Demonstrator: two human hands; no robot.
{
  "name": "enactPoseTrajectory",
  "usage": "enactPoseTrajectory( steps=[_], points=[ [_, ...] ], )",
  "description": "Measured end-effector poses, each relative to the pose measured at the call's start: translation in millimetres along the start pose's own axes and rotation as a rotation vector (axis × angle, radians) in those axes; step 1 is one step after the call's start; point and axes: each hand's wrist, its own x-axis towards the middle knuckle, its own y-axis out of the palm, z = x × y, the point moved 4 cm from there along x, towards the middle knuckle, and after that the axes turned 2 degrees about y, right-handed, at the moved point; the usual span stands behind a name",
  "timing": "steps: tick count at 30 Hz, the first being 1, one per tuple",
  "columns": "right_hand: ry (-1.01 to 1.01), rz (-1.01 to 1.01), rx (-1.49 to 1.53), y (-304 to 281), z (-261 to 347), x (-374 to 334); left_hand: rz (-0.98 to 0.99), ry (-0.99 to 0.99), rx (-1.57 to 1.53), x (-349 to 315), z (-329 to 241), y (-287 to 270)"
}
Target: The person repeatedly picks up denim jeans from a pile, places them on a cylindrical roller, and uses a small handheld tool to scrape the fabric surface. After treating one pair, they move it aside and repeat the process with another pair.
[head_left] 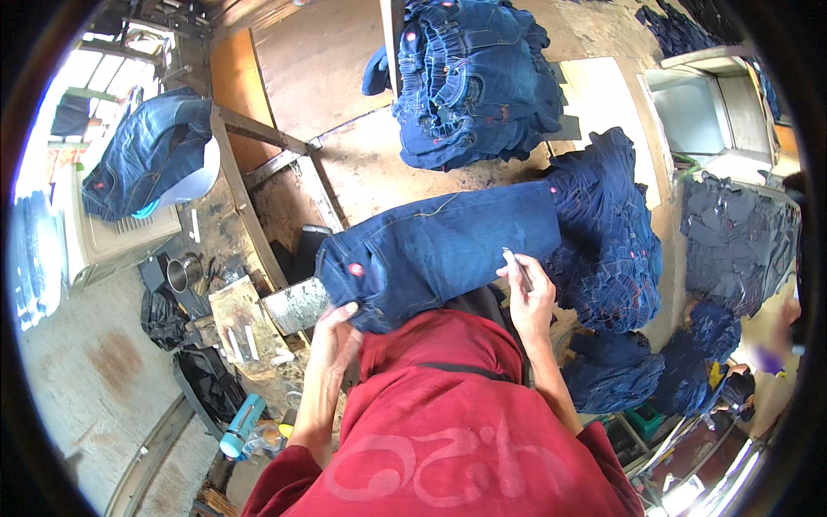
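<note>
denim jeans (439, 250) lie mid-frame, soft and heavyish; grip the thick waistband. your left hand (334, 332) curls its fingers on that lower-left waistband edge, while your right hand (527, 293) pinches a thin tool (514, 261).

A pair of dark blue jeans (439, 250) is laid flat across the bench. The waistband is turned leftward. A small white tool (514, 261) is held upright against the leg.

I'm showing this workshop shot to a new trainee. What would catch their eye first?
Probably the dark blue denim jeans spread flat at centre, the left hand gripping the waistband end and the right hand holding a thin white stick-like tool over the leg. Next, the heaped stacks of dark blue jeans above and to the right.
</note>
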Motion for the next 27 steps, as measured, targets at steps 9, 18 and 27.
enactPoseTrajectory(
  steps=[9, 18, 27],
  points=[
    [-0.040, 0.046, -0.078, -18.7, 5.4, -20.3, 0.124, -0.445, 0.023, 48.1, 33.1, 41.3],
    [-0.056, 0.062, -0.081, -7.8, 25.9, -47.1, 0.139, -0.398, 0.417, 22.4, 26.6, 46.4],
    [-0.074, 0.072, -0.050, 5.9, 40.9, -55.9, 0.082, -0.362, 0.243, 2.9, 20.9, 46.4]
  ],
)
